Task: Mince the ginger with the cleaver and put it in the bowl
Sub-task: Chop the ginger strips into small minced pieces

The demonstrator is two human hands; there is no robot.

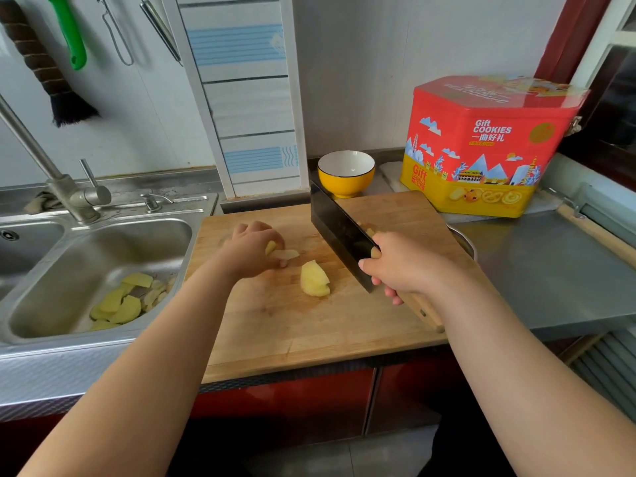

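Two bare hands work over a wooden cutting board [275, 321] that lies on the bench just beside a steel sink [103, 242]. The left hand [251, 251] has its fingers curled down onto the board, pinching a thin pale slice of ginger [287, 253] with another small piece tucked under the thumb. Just right of it, apart from the hand, a stack of sliced ginger [315, 278] sits on the board. The right hand [401, 266] has its fingers wrapped round the wooden handle of the cleaver [339, 232], whose dark blade is tilted, tip pointing away, right of the stack. A yellow bowl [346, 182] with a white inside stands beyond the board's far edge. A red and yellow cookie tin [488, 149] stands to the right of the bowl. Yellow peelings [120, 301] lie in the sink basin
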